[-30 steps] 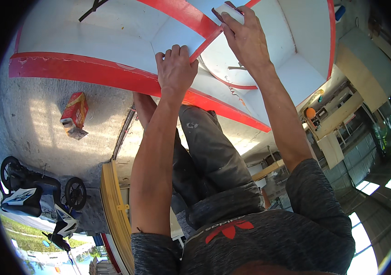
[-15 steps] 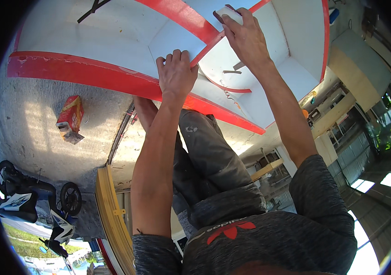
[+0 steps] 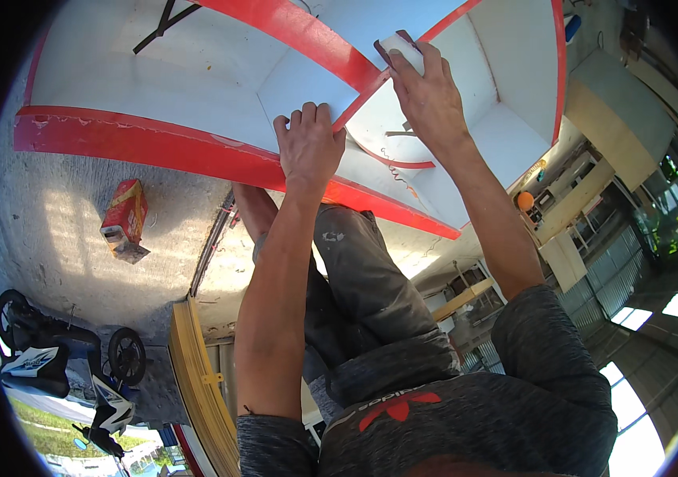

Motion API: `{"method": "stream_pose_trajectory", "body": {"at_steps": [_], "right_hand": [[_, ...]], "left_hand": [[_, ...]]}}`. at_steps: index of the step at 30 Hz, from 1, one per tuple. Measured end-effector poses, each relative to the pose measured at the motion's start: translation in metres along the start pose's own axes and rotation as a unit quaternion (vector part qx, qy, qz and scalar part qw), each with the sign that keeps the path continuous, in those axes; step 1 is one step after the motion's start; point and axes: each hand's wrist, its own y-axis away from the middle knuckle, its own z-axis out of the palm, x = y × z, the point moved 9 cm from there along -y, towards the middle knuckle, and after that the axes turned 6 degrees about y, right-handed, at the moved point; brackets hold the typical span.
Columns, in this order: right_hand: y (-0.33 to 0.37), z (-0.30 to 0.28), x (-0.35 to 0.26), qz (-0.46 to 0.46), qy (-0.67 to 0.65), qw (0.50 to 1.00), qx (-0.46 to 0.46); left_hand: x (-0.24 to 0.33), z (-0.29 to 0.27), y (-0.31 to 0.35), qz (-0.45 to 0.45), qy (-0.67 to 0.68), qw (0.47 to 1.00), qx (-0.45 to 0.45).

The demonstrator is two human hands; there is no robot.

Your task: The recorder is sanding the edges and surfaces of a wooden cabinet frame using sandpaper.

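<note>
A white cabinet with red edges lies in front of me, its compartments facing up. My left hand is closed over the near red edge, where a red-edged divider meets it. In my right hand is a white sanding block with dark sandpaper around it. The block is at the divider's red edge, with my fingers and thumb on its near side. A loose curved red strip and thin curled shavings lie inside the right compartment.
Thin black strips lie in the left compartment. On the concrete floor stands a red and yellow box. A motorbike is parked at the lower left, close to a stack of yellowish boards. Benches and panels are at the right.
The sanding block and my right hand have come slightly nearer along the divider's edge. My left hand stays on the red edge. The whole view has shifted a little.
</note>
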Motion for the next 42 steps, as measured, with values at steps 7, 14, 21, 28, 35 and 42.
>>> {"method": "stream_pose_trajectory", "body": {"at_steps": [7, 14, 21, 28, 35, 42], "right_hand": [[-0.035, 0.004, 0.033, 0.008, 0.060, 0.998, -0.014], [-0.057, -0.006, 0.048, -0.040, 0.085, 0.992, 0.079], [-0.023, 0.005, 0.021, -0.016, 0.009, 1.000, -0.013], [-0.023, 0.000, 0.007, -0.023, 0.053, 0.996, -0.064], [-0.027, 0.003, 0.014, -0.016, 0.045, 0.994, -0.095], [-0.043, 0.011, 0.048, -0.008, 0.059, 0.997, -0.052]], "left_hand": [[0.006, 0.001, 0.003, 0.008, 0.010, 1.000, -0.007], [0.012, -0.026, -0.004, 0.063, 0.061, 0.996, 0.029], [-0.075, -0.174, -0.006, -0.037, -0.143, 0.926, 0.348], [-0.099, -0.167, -0.023, -0.077, -0.184, 0.942, 0.271], [-0.103, -0.163, -0.020, -0.095, -0.149, 0.953, 0.246], [-0.088, -0.167, -0.027, -0.069, -0.108, 0.952, 0.278]]}}
